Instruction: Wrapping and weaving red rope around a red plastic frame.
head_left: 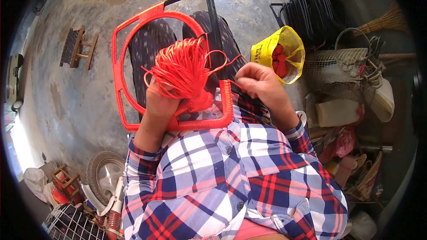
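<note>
A metal frame (116,75) with a round inner ring lies across my lap. Red cord is wound around most of it, while bare black metal (212,13) shows at the far right corner and along part of the right side. My left hand (161,100) is closed around a thick looped bundle of shiny red cord (180,64), held over the frame's middle. To the right, my right hand (262,83) pinches a strand of red cord just outside the frame's right side, near where the close winding (227,100) ends. The bundle hides part of the ring.
A yellow bag (267,51) with red bundles inside stands right of my knees. Beyond it are stacked black frames (311,15), a straw broom (384,20) and a wire basket (338,64). A small wooden stool (80,49) is on the floor at left; a wheel (106,173) sits lower left.
</note>
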The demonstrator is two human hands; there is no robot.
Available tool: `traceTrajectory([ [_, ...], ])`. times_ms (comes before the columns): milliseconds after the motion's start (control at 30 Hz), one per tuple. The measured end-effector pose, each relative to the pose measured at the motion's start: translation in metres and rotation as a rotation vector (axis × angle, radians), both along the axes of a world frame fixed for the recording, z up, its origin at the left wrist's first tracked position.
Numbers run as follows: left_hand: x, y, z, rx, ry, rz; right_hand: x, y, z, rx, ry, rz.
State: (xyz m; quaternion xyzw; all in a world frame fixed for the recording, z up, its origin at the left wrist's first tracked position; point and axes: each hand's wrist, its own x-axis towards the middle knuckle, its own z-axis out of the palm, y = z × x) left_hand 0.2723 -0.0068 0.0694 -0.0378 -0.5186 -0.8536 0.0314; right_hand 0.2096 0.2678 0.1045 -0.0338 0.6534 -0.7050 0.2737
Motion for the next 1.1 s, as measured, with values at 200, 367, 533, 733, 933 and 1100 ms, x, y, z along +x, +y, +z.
traceTrajectory([
  [200, -0.004, 0.013, 0.025, 0.180, -0.109, -0.137, 0.005, -0.021, -0.002, -0.115, 0.097, 0.387],
  [367, -0.015, 0.012, 0.037, -0.385, 0.236, -0.298, 0.010, -0.024, -0.004, -0.018, 0.295, 0.371],
  [533, -0.012, 0.013, 0.039, -0.461, 0.266, -0.344, 0.005, -0.028, -0.018, 0.211, 0.633, 0.413],
  [733, -0.010, 0.015, 0.041, -0.342, 0.052, -0.330, 0.010, -0.026, -0.014, 0.267, 0.638, 0.386],
  [933, -0.008, 0.016, 0.040, -0.272, -0.024, -0.346, 0.009, -0.022, 0.007, 0.393, 0.713, 0.423],
  [1100, -0.014, 0.012, 0.036, -0.126, 0.028, -0.280, -0.004, -0.005, 0.016, 0.625, 0.906, 0.256],
])
